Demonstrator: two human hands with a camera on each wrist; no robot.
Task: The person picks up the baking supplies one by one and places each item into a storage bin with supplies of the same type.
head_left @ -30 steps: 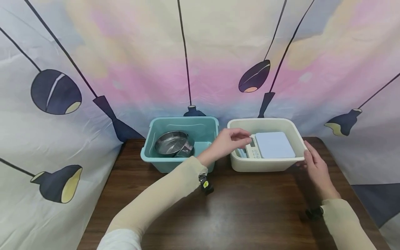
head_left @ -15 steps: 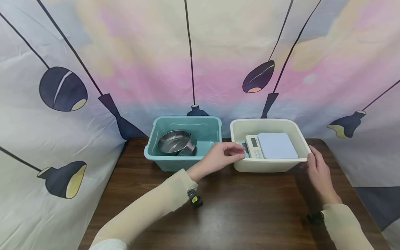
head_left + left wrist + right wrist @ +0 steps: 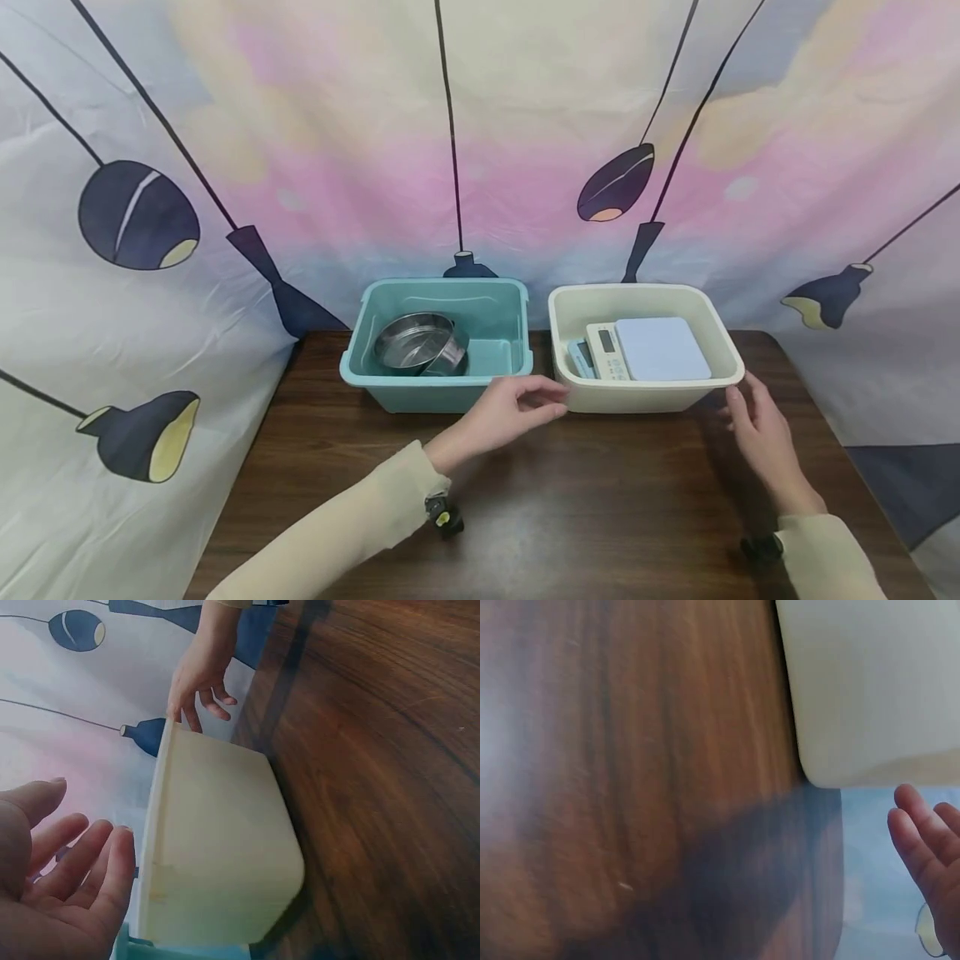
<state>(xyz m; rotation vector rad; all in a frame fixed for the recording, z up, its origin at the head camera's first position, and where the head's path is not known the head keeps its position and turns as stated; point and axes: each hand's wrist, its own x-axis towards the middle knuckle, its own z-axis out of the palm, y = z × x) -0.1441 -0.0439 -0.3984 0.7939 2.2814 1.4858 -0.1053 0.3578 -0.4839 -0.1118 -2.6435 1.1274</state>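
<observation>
My left hand (image 3: 517,408) hangs in front of the cream bin's near left corner, fingers loosely bent with nothing between them. In the left wrist view its fingers (image 3: 112,877) overlap the bin's edge. My right hand (image 3: 768,442) is at the near right corner of the cream bin (image 3: 645,396), fingertips close to the rim, thumb apart from the fingers. Inside that bin lies a kitchen scale (image 3: 663,350) with a pale platform and a cream panel with a small display and buttons. A light blue item (image 3: 580,358) with a dark strip leans beside it, partly hidden.
Left of the cream bin stands a teal bin (image 3: 495,337) holding a round shallow metal dish (image 3: 408,342) and a smaller shiny metal piece (image 3: 450,358). Both bins sit at the back of a dark wooden table (image 3: 562,508). A curtain (image 3: 510,167) printed with lamps hangs behind.
My left hand has drawn back from over the cream bin's left end, down and left to its front. The right hand has slipped slightly down from the rim. The bins stay put.
</observation>
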